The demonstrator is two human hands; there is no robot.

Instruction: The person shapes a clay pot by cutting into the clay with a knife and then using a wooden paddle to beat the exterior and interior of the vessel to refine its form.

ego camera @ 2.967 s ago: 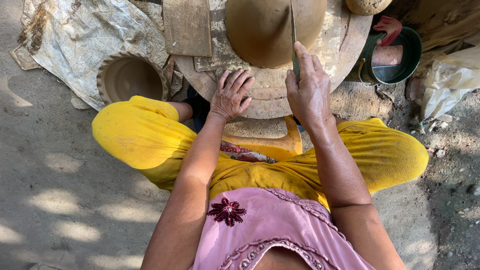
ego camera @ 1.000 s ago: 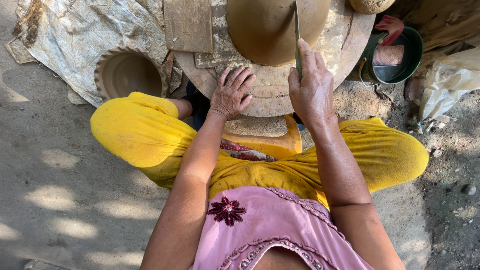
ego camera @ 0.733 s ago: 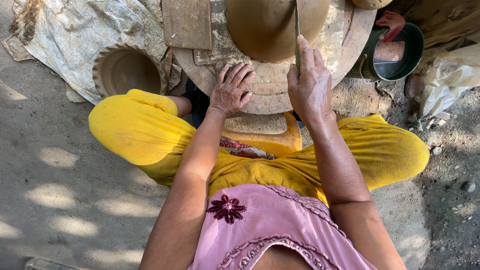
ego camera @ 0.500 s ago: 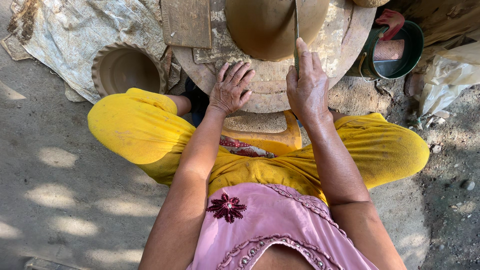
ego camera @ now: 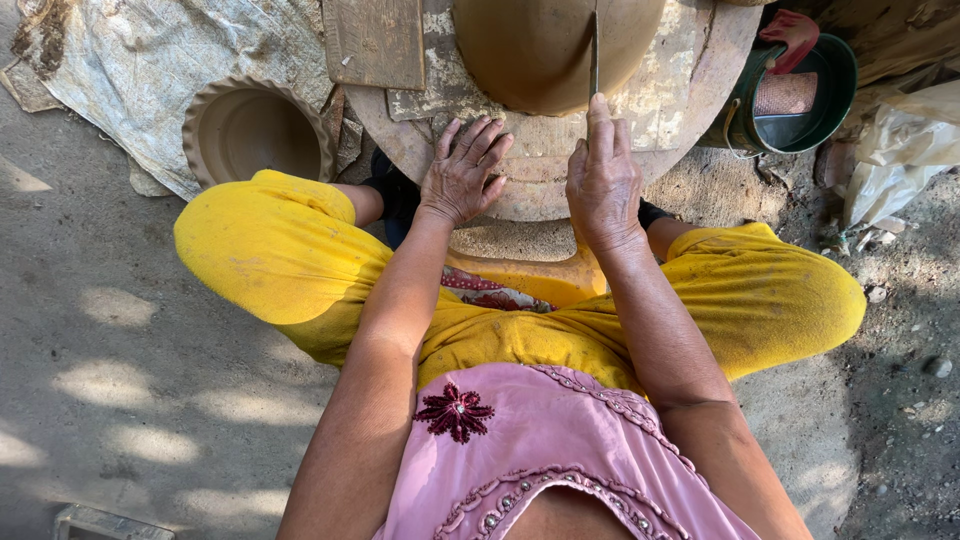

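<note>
Left hand [ego camera: 462,178] flat on round wheel slab [ego camera: 540,185], fingers spread. Right hand [ego camera: 603,180] closed around thin blade [ego camera: 594,60], edge seemingly touching brown clay pot [ego camera: 540,50] at slab centre. Fluted clay pot [ego camera: 255,130] left, green bucket [ego camera: 800,95] right.

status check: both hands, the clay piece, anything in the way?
Left hand flat on wheel rim. Right hand holds thin blade against clay pot. Nothing between them.

Clay pot [ego camera: 550,50] on wheel [ego camera: 700,70]; fluted pot [ego camera: 255,125] left; bucket [ego camera: 805,95] right
</note>
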